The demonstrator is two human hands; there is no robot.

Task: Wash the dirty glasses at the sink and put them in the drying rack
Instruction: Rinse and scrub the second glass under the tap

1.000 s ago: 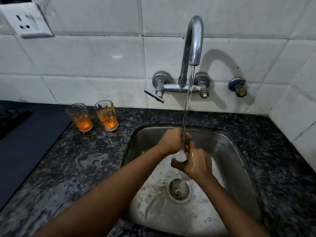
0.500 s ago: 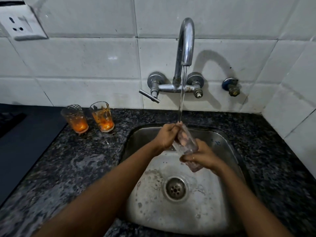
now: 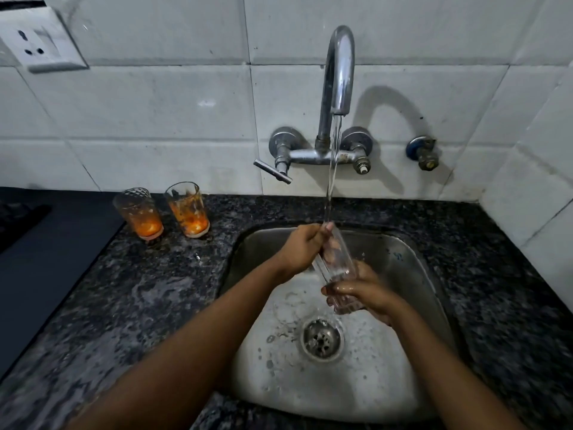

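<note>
Over the steel sink [image 3: 412,395], the right hand [image 3: 369,290] wraps its grip around the base of a tilted clear glass [image 3: 336,265] while the left hand [image 3: 302,246] holds the rim under the tap [image 3: 339,72] stream. Farther back, two orange-stained glasses [image 3: 164,212] stand side by side on the dark stone surface [image 3: 139,290].

Clear glass [image 3: 336,262] under running tap [image 3: 338,72]

Clear glass [image 3: 336,268] tilted under stream; two orange-stained glasses [image 3: 164,212] upright.
</note>
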